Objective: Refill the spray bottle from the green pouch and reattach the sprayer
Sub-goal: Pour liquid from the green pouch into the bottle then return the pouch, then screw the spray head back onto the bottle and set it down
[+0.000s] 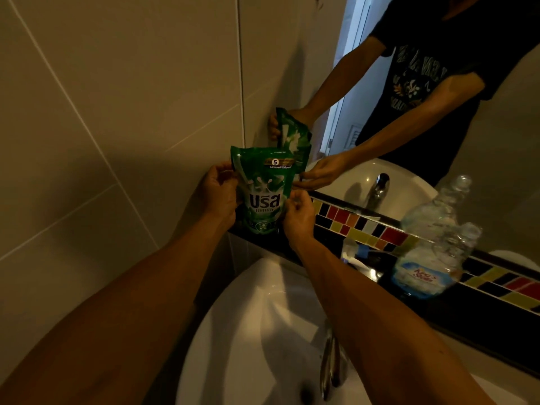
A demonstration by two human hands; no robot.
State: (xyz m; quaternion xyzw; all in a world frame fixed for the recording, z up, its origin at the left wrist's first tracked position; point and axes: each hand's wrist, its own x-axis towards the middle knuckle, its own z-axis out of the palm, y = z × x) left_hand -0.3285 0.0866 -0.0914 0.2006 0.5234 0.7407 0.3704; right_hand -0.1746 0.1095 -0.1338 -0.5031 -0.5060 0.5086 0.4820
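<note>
A green refill pouch (pixel 263 191) with white lettering stands upright on the dark ledge in the corner, above the basin. My left hand (pixel 217 194) grips its left edge, and my right hand (pixel 298 214) pinches its lower right edge. The mirror behind repeats the pouch and both hands. A clear plastic bottle (pixel 429 258) with a blue label stands on the ledge to the right, with no sprayer on its neck. I see no sprayer head for certain.
A white basin (pixel 257 331) lies below my arms, with a chrome tap (pixel 330 363) at its right. A multicoloured tile strip (pixel 365 229) runs along the ledge under the mirror. Small white and blue items (pixel 355 255) lie left of the bottle. Beige wall tiles fill the left.
</note>
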